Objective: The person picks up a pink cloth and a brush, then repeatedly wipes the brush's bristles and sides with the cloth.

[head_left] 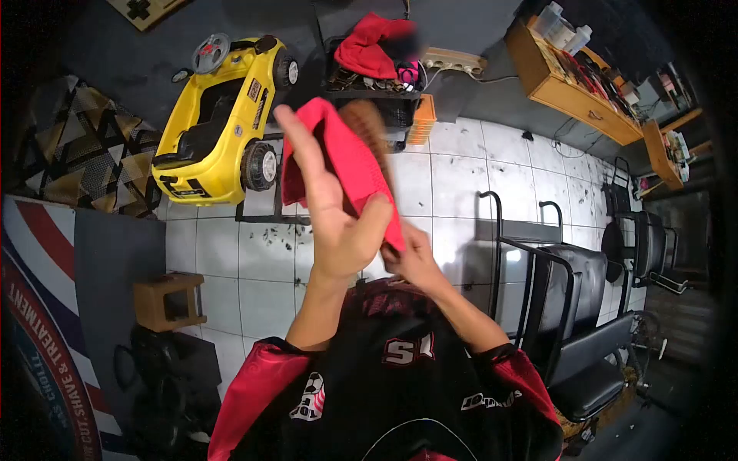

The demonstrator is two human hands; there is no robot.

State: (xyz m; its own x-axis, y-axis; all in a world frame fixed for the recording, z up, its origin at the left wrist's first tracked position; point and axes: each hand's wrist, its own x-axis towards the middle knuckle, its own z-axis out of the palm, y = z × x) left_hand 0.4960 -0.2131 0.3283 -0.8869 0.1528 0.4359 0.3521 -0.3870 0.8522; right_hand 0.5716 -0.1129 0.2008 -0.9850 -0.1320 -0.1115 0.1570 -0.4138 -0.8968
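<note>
A folded red cloth (346, 154) is raised in front of my chest. My left hand (334, 215) grips it, thumb pressed on its near side and a finger stretched along the other side. Lower and to the right, my right hand (413, 257) is closed around something by the cloth's bottom corner. Behind the cloth shows a brown object with bristles, like a brush (365, 127), blurred by motion; its lower part is hidden, and it seems to run down toward my right hand.
A yellow toy car (211, 123) stands at the upper left, near a brown stool (169, 302). A black crate (377, 100) holds another red cloth (373, 46). Black chairs (569, 284) are on the right, below a wooden drawer unit (580, 107).
</note>
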